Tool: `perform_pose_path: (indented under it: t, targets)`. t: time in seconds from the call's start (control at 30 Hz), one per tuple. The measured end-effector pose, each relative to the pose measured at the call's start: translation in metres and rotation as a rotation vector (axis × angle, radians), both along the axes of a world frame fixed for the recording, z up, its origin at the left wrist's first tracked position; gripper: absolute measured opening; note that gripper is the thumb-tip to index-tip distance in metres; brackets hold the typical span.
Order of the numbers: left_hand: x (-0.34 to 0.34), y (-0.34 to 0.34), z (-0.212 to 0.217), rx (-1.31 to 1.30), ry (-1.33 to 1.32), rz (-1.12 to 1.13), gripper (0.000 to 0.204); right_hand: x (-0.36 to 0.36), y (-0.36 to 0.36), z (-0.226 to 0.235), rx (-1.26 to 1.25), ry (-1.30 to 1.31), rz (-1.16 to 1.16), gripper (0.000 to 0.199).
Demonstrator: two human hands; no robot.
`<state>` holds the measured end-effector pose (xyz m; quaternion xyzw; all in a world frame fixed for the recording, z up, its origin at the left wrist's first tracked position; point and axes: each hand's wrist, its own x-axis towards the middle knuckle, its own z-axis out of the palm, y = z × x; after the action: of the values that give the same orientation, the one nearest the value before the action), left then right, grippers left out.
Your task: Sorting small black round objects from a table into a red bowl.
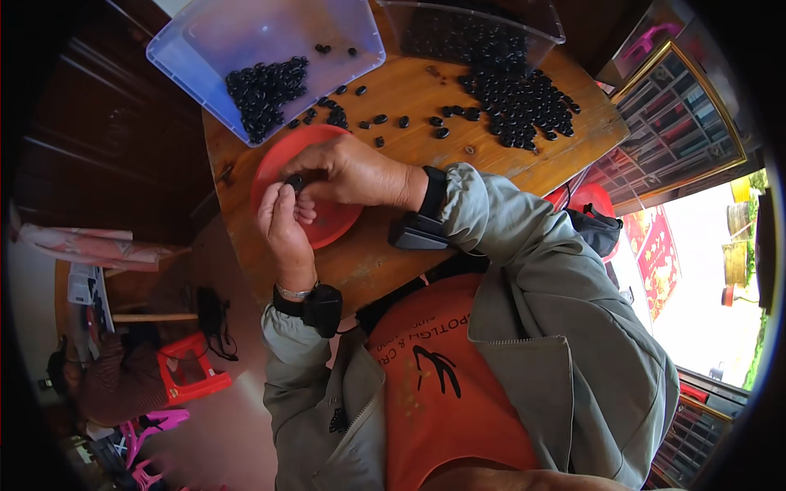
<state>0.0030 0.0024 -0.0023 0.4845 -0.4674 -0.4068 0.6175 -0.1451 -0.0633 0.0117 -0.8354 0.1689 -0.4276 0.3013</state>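
Over a red round plastic basin (pixel 332 233), my two hands meet at the fingertips. A small shiny black oval piece (pixel 295 182) is pinched between them. My left hand (pixel 284 225) comes up from below, its thumb and fingers closed against the piece. From the right reaches my right hand (pixel 356 170), fingers curled down onto the same piece; its fingertips are partly hidden. Similar black oval pieces (pixel 524 106) lie in a heap on the wooden table (pixel 393 250), and several loose ones (pixel 404 122) are scattered beyond the basin.
A translucent bluish tub (pixel 192 49) at the back left holds a pile of black pieces. Another clear tub (pixel 524 24), at the back right, has many more by its mouth. A red plastic stool (pixel 192 368) stands on the floor at left. The table's near edge runs close to my body.
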Motion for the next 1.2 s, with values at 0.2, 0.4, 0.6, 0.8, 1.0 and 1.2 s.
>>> perform_pose_path:
  t: [0.2, 0.4, 0.6, 0.8, 1.0, 1.2]
  targets:
    - [0.0000, -0.0004, 0.0016, 0.011, -0.004, 0.034, 0.027, -0.0029, -0.0021, 0.0029, 0.218, 0.001, -0.005, 0.035]
    - [0.0001, 0.0010, 0.0041, -0.003, -0.017, 0.028, 0.027, -0.0007, -0.0028, -0.0028, 0.229, -0.018, 0.033, 0.031]
    - [0.0011, 0.0007, 0.0028, -0.031, -0.047, 0.044, 0.028, -0.0020, -0.0001, 0.0012, 0.068, -0.010, 0.000, 0.029]
    - [0.0001, 0.0031, 0.0052, -0.050, -0.034, 0.038, 0.029, -0.0017, 0.0027, 0.0041, -0.108, 0.003, -0.047, 0.027]
    - [-0.0004, 0.0041, 0.0061, -0.066, -0.020, 0.030, 0.030, -0.0016, 0.0022, 0.0037, -0.127, -0.064, -0.032, 0.024]
    - [-0.0016, 0.0046, 0.0073, -0.073, -0.017, 0.033, 0.030, -0.0037, 0.0044, 0.0067, -0.108, -0.004, -0.006, 0.029]
